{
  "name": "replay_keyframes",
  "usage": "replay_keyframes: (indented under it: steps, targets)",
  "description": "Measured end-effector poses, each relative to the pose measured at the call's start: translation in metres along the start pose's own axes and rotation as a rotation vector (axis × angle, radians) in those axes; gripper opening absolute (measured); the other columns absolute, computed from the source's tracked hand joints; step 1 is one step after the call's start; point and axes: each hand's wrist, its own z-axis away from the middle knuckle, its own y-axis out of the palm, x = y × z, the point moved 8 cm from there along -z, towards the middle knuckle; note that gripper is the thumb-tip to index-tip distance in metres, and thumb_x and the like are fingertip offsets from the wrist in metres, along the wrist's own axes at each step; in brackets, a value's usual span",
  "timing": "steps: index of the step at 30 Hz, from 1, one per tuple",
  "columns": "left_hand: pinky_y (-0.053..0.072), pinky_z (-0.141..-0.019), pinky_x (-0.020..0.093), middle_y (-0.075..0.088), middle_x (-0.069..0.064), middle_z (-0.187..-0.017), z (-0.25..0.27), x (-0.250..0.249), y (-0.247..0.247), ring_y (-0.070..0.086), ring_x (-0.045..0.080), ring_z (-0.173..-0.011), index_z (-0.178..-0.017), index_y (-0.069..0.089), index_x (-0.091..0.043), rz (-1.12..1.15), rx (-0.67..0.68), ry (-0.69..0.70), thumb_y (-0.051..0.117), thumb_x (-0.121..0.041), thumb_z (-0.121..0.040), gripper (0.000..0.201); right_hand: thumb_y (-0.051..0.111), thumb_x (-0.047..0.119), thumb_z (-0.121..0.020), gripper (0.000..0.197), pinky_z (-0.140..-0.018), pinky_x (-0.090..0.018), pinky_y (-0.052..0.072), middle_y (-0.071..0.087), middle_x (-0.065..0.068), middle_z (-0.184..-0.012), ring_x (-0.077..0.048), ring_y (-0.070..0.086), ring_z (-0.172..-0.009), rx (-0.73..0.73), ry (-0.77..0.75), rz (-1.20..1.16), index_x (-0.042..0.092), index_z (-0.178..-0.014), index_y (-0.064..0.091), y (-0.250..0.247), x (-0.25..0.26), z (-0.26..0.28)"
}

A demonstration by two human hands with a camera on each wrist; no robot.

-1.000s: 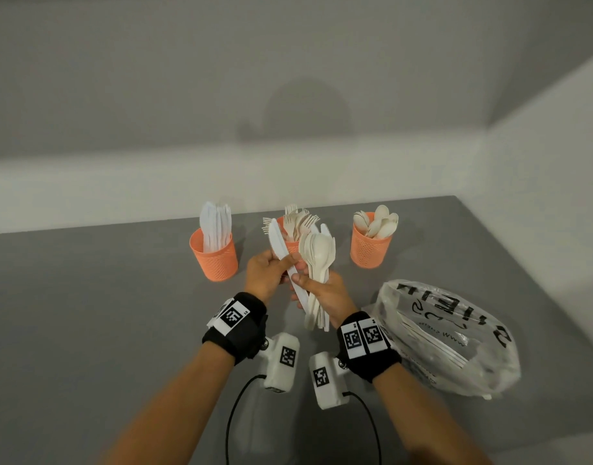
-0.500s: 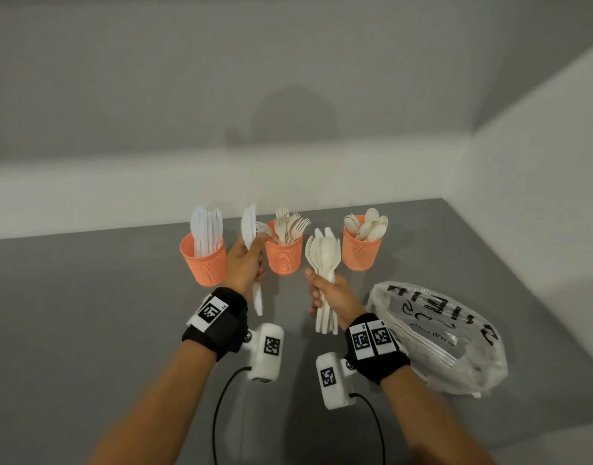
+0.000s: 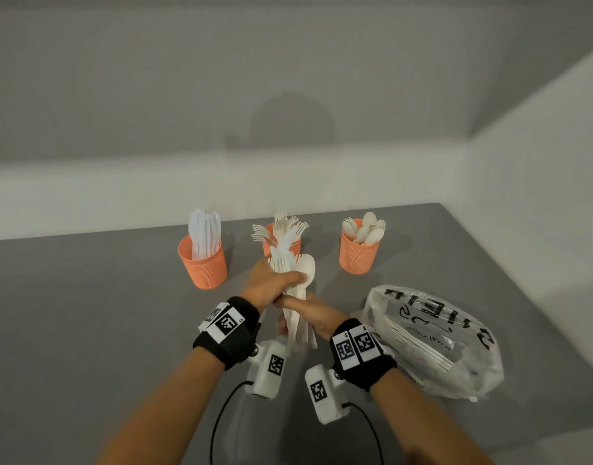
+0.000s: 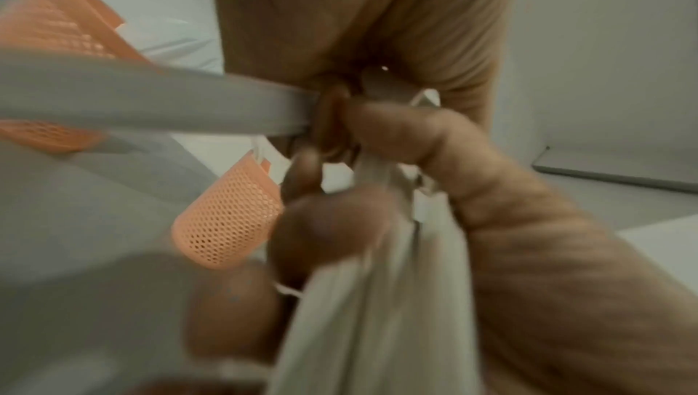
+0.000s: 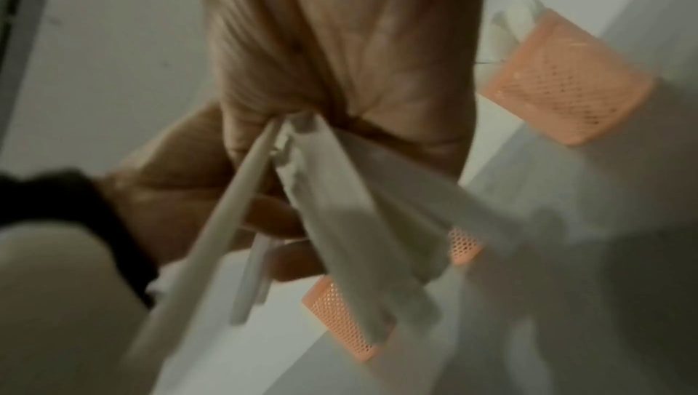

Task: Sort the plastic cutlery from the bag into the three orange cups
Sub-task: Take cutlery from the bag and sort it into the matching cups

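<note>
Three orange mesh cups stand in a row at the back of the grey table: the left cup (image 3: 204, 266) holds knives, the middle cup (image 3: 266, 245) forks, the right cup (image 3: 358, 255) spoons. In front of the middle cup both hands meet on one bundle of white cutlery (image 3: 300, 327). My right hand (image 3: 305, 317) grips the handles, while my left hand (image 3: 288, 280) curls round the upper part, just under a spoon bowl (image 3: 306, 266). Both wrist views are blurred; they show the handles (image 4: 377, 297) (image 5: 359, 207) fanning out of curled fingers.
A crumpled clear plastic bag (image 3: 432, 340) with black lettering lies on the table (image 3: 86, 313) right of my right wrist, with more cutlery inside. White walls close off the back and the right side. Cables run from the wrist cameras towards me.
My left hand, which held a knife up beside the left cup half a second ago, has come back to the bundle without it. My right hand shifted slightly left with the bundle.
</note>
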Motion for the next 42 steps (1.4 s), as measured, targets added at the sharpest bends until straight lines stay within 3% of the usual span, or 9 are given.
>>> replay_keyframes:
  steps: [5, 8, 11, 16, 19, 26, 32, 38, 42]
  targets:
    - [0.054, -0.082, 0.037, 0.068, 0.013, -0.101, -0.003, 0.005, -0.005, 0.065, 0.027, -0.092, -0.109, 0.061, -0.002, 0.080, -0.257, -0.015, 0.073, -0.003, -0.071, 0.040, 0.061, 0.005, -0.080, 0.024, -0.063, -0.042, 0.054, 0.062, -0.001, -0.066, -0.018, 0.057, -0.053, -0.289, -0.118, 0.219, 0.029, -0.083, 0.054, -0.018, -0.001, -0.008]
    - [0.048, -0.057, 0.017, 0.066, 0.000, -0.079, 0.003, -0.008, 0.008, 0.063, 0.012, -0.069, -0.097, 0.063, -0.010, 0.031, -0.132, 0.060, 0.071, -0.024, -0.080, 0.024, 0.056, 0.008, -0.088, 0.015, -0.051, -0.032, 0.047, 0.048, -0.002, -0.056, -0.014, 0.044, -0.042, -0.259, -0.095, 0.083, 0.022, -0.081, 0.054, -0.021, -0.006, -0.004]
    - [0.028, -0.039, 0.014, 0.048, -0.005, -0.066, 0.005, -0.003, -0.001, 0.036, 0.003, -0.041, -0.090, 0.060, -0.016, 0.101, -0.090, -0.026, 0.048, -0.045, -0.091, 0.032, 0.056, 0.016, -0.092, 0.011, -0.037, -0.018, 0.036, 0.038, 0.005, -0.044, -0.006, 0.034, -0.033, -0.114, -0.012, -0.260, 0.017, -0.083, 0.050, -0.019, -0.010, 0.005]
    - [0.018, -0.033, 0.015, 0.041, -0.001, -0.064, 0.001, 0.007, -0.017, 0.022, 0.004, -0.034, -0.095, 0.061, -0.008, 0.222, -0.076, -0.097, 0.057, -0.033, -0.087, 0.027, 0.059, 0.021, -0.090, 0.007, -0.037, -0.016, 0.033, 0.048, 0.004, -0.052, -0.004, 0.038, -0.036, -0.041, -0.052, -0.218, 0.016, -0.088, 0.054, -0.024, -0.003, 0.013]
    - [0.020, -0.034, 0.017, 0.044, 0.001, -0.061, -0.002, -0.006, -0.015, 0.024, 0.005, -0.034, -0.082, 0.057, -0.007, 0.134, -0.078, -0.037, 0.062, -0.039, -0.084, 0.032, 0.061, 0.017, -0.089, 0.003, -0.038, -0.016, 0.035, 0.051, -0.001, -0.057, -0.005, 0.040, -0.036, -0.057, -0.086, -0.102, 0.014, -0.088, 0.059, -0.024, 0.000, 0.015]
    - [0.028, -0.035, 0.011, 0.041, -0.012, -0.028, -0.005, -0.033, -0.021, 0.036, 0.001, -0.025, -0.062, 0.052, -0.010, -0.105, -0.174, 0.105, 0.059, -0.018, -0.090, 0.029, 0.059, 0.024, -0.091, 0.004, -0.042, -0.018, 0.042, 0.050, 0.000, -0.059, -0.006, 0.047, -0.042, -0.078, -0.130, 0.007, 0.021, -0.088, 0.058, -0.031, 0.005, 0.025]
    - [0.034, -0.037, 0.011, 0.047, 0.001, -0.051, -0.002, -0.040, -0.025, 0.042, 0.002, -0.031, -0.070, 0.057, -0.011, -0.081, -0.319, 0.235, 0.049, -0.025, -0.096, 0.030, 0.056, 0.027, -0.093, 0.019, -0.037, -0.017, 0.039, 0.049, -0.002, -0.060, -0.007, 0.045, -0.038, -0.106, -0.163, 0.000, 0.013, -0.105, 0.056, -0.035, 0.011, 0.027]
    - [0.043, -0.050, 0.025, 0.059, 0.008, -0.061, -0.001, -0.049, -0.040, 0.052, 0.012, -0.044, -0.077, 0.060, -0.005, -0.171, -0.443, 0.307, 0.042, -0.026, -0.098, 0.035, 0.053, 0.026, -0.094, 0.010, -0.038, -0.018, 0.037, 0.059, -0.001, -0.061, -0.008, 0.045, -0.038, -0.179, -0.219, 0.001, 0.019, -0.089, 0.057, -0.042, 0.009, 0.027]
    - [0.036, -0.036, 0.013, 0.052, 0.002, -0.058, 0.005, -0.043, -0.040, 0.045, 0.000, -0.032, -0.069, 0.052, -0.017, 0.026, -0.405, 0.252, 0.050, -0.028, -0.094, 0.029, 0.051, 0.022, -0.095, 0.007, -0.038, -0.017, 0.036, 0.055, -0.003, -0.061, -0.005, 0.042, -0.037, -0.225, -0.304, 0.018, 0.026, -0.093, 0.057, -0.042, 0.016, 0.028]
